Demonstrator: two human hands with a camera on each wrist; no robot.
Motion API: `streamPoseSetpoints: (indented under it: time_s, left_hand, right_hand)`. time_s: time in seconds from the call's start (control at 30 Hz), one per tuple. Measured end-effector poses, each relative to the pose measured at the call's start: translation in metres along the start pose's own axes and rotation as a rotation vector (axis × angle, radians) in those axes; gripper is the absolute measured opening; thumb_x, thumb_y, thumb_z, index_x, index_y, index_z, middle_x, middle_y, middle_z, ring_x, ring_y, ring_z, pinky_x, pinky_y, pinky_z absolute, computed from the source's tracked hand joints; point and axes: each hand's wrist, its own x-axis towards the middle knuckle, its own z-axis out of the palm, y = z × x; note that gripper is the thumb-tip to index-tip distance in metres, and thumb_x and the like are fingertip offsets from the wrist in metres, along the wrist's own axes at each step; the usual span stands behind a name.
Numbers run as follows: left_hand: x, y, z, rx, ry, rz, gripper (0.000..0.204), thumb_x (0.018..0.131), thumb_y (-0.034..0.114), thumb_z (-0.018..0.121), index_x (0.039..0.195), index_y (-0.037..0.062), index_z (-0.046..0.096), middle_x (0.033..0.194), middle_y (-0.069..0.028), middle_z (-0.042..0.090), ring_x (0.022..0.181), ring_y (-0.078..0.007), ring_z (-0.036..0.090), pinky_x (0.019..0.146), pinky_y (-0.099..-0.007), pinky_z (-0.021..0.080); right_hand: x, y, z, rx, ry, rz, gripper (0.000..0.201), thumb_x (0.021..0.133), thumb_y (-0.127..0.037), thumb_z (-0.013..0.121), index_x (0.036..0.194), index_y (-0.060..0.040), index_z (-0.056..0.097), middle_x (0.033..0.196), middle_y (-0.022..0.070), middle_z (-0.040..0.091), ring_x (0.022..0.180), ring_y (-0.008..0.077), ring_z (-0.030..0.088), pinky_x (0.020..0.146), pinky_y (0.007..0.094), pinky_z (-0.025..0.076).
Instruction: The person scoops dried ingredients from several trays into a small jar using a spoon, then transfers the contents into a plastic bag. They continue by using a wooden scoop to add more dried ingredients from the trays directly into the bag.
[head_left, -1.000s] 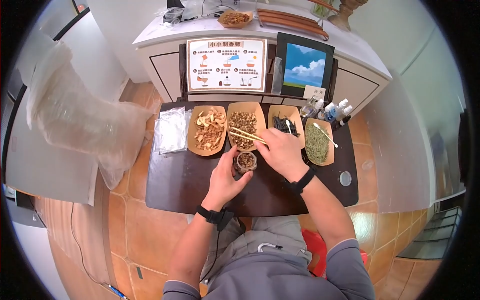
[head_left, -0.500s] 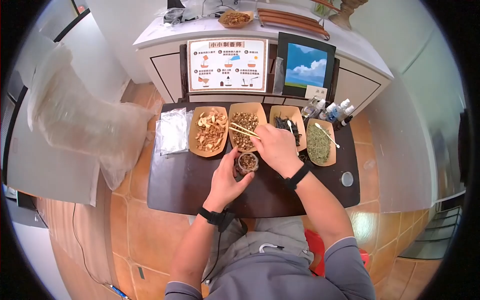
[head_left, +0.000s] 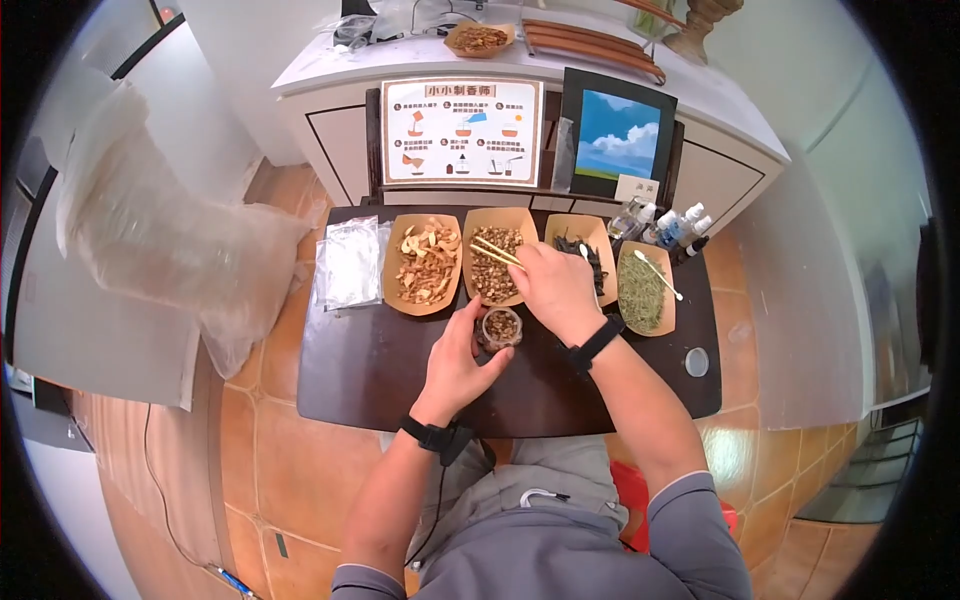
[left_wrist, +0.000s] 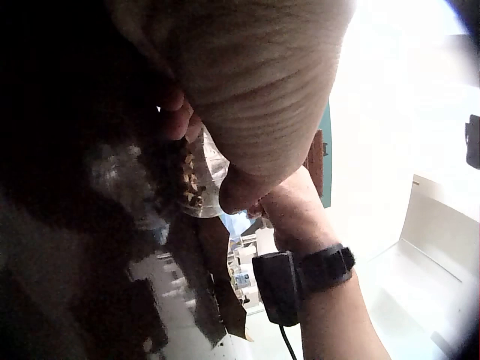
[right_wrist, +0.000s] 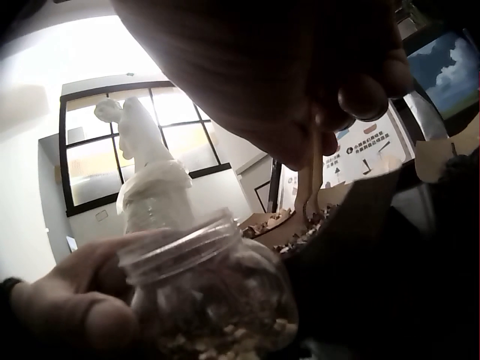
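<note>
"The left hand (head_left: 462,355) grips the jar (head_left: 500,328); the right hand (head_left: 558,290) pinches wooden tongs (head_left: 498,250)."
"Which way do they point?"
"Away and leftward, tips over the tray (head_left: 497,217) of brown bits (head_left: 488,282)."
"And the jar?"
"Just on that tray's near side, mouth up — left hand around it, right hand beyond and to its right."
"Room?"
"Bare desk (head_left: 560,400) to its right — and toward the near edge."

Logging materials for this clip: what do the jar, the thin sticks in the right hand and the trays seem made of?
Jar: clear, glossy, probably plastic, possibly glass; its contents show through and light catches the threaded neck.
Thin sticks: likely bamboo or wood, seemingly smooth, going by their pale tan colour.
Trays: probably brown paperboard, matte, judging by the thin sloping walls.
</note>
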Motion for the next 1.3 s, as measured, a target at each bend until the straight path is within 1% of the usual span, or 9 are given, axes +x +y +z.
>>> streamPoseSetpoints:
  time_s: [0.13,0.33,0.53,0.77,0.83,0.93,1.07,1.17,1.3]
  left_hand:
    - [-0.001,-0.001,0.000,-0.005,0.020,0.027,0.090,0.081,0.021,0.090,0.157,-0.0015,0.048,0.125,-0.0082,0.067,0.076,-0.0150,0.055,0.072,-0.0294,0.053]
    - [0.000,0.000,0.000,0.002,0.002,0.000,0.090,0.081,0.023,0.090,0.157,-0.0018,0.048,0.124,-0.0080,0.067,0.076,-0.0154,0.055,0.073,-0.0304,0.053]
    - [0.000,0.000,0.000,0.012,0.006,0.008,0.091,0.081,0.023,0.091,0.157,-0.0018,0.048,0.125,-0.0079,0.067,0.076,-0.0155,0.055,0.073,-0.0306,0.054]
    - [0.001,0.002,-0.002,0.009,-0.007,-0.003,0.091,0.081,0.023,0.090,0.157,-0.0016,0.048,0.125,-0.0085,0.067,0.076,-0.0161,0.055,0.073,-0.0305,0.053]
    - [0.000,0.002,-0.001,0.008,0.002,0.003,0.091,0.081,0.023,0.090,0.158,-0.0015,0.048,0.125,-0.0084,0.066,0.076,-0.0159,0.055,0.073,-0.0302,0.053]
    - [0.000,-0.001,-0.001,0.007,-0.001,0.013,0.091,0.081,0.022,0.091,0.158,-0.0017,0.048,0.125,-0.0083,0.066,0.076,-0.0154,0.055,0.073,-0.0298,0.053]
    - [0.001,0.002,0.000,0.011,-0.017,-0.001,0.092,0.080,0.022,0.091,0.158,-0.0021,0.047,0.125,-0.0085,0.066,0.076,-0.0153,0.055,0.072,-0.0297,0.053]
    - [0.000,0.000,-0.001,0.016,0.004,0.015,0.091,0.080,0.021,0.091,0.157,-0.0022,0.048,0.125,-0.0085,0.066,0.076,-0.0154,0.054,0.072,-0.0297,0.052]
    - [-0.001,0.001,-0.001,0.017,-0.001,0.003,0.090,0.080,0.022,0.091,0.156,-0.0021,0.048,0.124,-0.0082,0.066,0.076,-0.0150,0.054,0.072,-0.0297,0.052]
  right_hand:
    - [-0.006,-0.003,-0.019,-0.037,-0.083,0.081,0.018,0.097,-0.026,0.073,0.094,-0.0091,0.067,0.088,0.0106,0.071,0.077,0.0344,0.073,0.067,0.0478,0.057]
    - [0.013,0.004,-0.006,0.033,0.027,0.090,0.017,0.098,-0.025,0.072,0.097,-0.0086,0.067,0.090,0.0111,0.072,0.081,0.0359,0.074,0.070,0.0490,0.057]
    - [0.003,0.002,-0.012,0.019,-0.121,0.121,0.019,0.098,-0.026,0.072,0.098,-0.0074,0.067,0.089,0.0121,0.073,0.081,0.0376,0.073,0.069,0.0509,0.057]
    - [0.004,0.017,-0.006,-0.037,0.008,0.212,0.022,0.100,-0.028,0.070,0.096,-0.0069,0.068,0.087,0.0127,0.075,0.079,0.0377,0.074,0.068,0.0503,0.058]
    - [-0.003,0.014,-0.011,-0.039,-0.103,0.230,0.023,0.100,-0.029,0.070,0.096,-0.0068,0.068,0.086,0.0122,0.075,0.079,0.0376,0.074,0.068,0.0498,0.058]
    - [-0.010,0.007,-0.029,0.020,-0.138,0.219,0.023,0.100,-0.030,0.070,0.096,-0.0071,0.068,0.084,0.0116,0.075,0.079,0.0367,0.074,0.069,0.0489,0.058]
    - [-0.012,0.018,-0.024,-0.066,-0.017,0.256,0.024,0.101,-0.030,0.069,0.096,-0.0074,0.068,0.084,0.0113,0.075,0.079,0.0353,0.075,0.069,0.0482,0.058]
    - [-0.018,0.013,-0.024,-0.140,-0.129,0.243,0.022,0.101,-0.029,0.069,0.094,-0.0082,0.067,0.082,0.0122,0.074,0.075,0.0354,0.074,0.066,0.0488,0.058]
    - [-0.026,0.007,-0.036,-0.066,-0.052,0.210,0.024,0.100,-0.031,0.069,0.091,-0.0089,0.068,0.077,0.0116,0.073,0.071,0.0365,0.073,0.065,0.0498,0.057]
